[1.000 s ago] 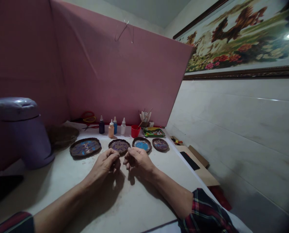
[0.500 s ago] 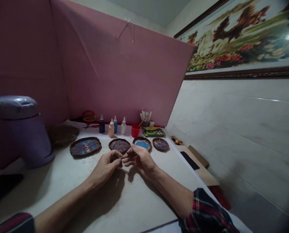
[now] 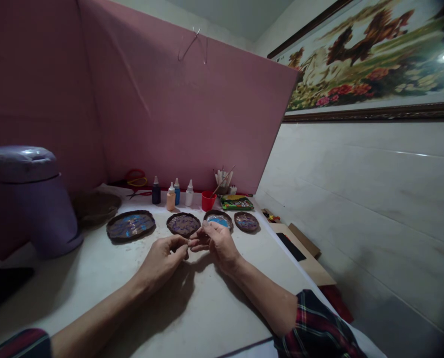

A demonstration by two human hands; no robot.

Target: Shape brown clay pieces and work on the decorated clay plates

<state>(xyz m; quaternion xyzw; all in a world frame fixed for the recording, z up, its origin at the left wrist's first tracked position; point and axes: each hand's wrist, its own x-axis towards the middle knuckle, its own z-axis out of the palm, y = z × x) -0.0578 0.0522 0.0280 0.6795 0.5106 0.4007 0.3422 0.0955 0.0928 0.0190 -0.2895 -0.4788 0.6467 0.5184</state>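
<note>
My left hand (image 3: 168, 259) is closed in a pinch, its fingertips touching those of my right hand. Whether anything small lies in that pinch I cannot make out. My right hand (image 3: 222, 244) is turned partly palm-up above the table, fingers loosely stretched and thumb apart. Just beyond my hands lie a brown dish with purple daubs (image 3: 183, 225) and a brown dish with a blue and white middle (image 3: 219, 219), partly covered by my right hand. A larger blue-streaked brown dish (image 3: 131, 226) is to the left, a small brown dish (image 3: 246, 222) to the right.
Several paint bottles (image 3: 170, 198) stand at the back beside a red cup (image 3: 208, 201) holding a brush. A green packet (image 3: 237, 202) lies right of it. Scissors (image 3: 140, 193) rest behind the large dish. A purple bin-like container (image 3: 43, 209) stands at the left; a pink panel (image 3: 192, 114) rises behind.
My right fingers have shifted slightly and draw closer together against my left fingertips. The dishes and bottles stay in place; the view has moved very little.
</note>
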